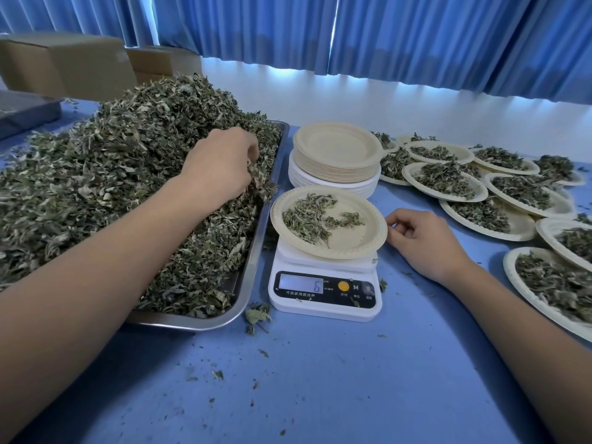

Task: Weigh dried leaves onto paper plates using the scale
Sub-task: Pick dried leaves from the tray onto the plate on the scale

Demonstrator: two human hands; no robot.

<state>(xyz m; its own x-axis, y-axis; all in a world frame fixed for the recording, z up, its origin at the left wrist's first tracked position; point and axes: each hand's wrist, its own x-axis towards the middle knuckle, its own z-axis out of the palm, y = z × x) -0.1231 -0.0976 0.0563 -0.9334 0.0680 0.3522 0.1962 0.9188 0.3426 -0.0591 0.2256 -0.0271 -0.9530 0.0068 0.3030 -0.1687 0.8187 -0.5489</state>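
A big heap of dried leaves point(112, 174) fills a steel tray point(256, 251) on the left. My left hand point(221, 165) is sunk into the heap's right side, fingers curled round a bunch of leaves. A white digital scale point(323, 293) stands in the middle; its display reads 6. On it sits a paper plate point(362, 241) with a small scatter of leaves. My right hand point(419, 238) rests on the table just right of that plate, fingers loosely curled beside its rim, holding nothing that I can see.
A stack of empty paper plates point(336, 149) stands behind the scale. Several filled plates point(455, 184) overlap across the right side. Cardboard boxes point(64, 62) sit at the back left, blue curtains behind. Leaf crumbs lie scattered on the blue table point(320, 379).
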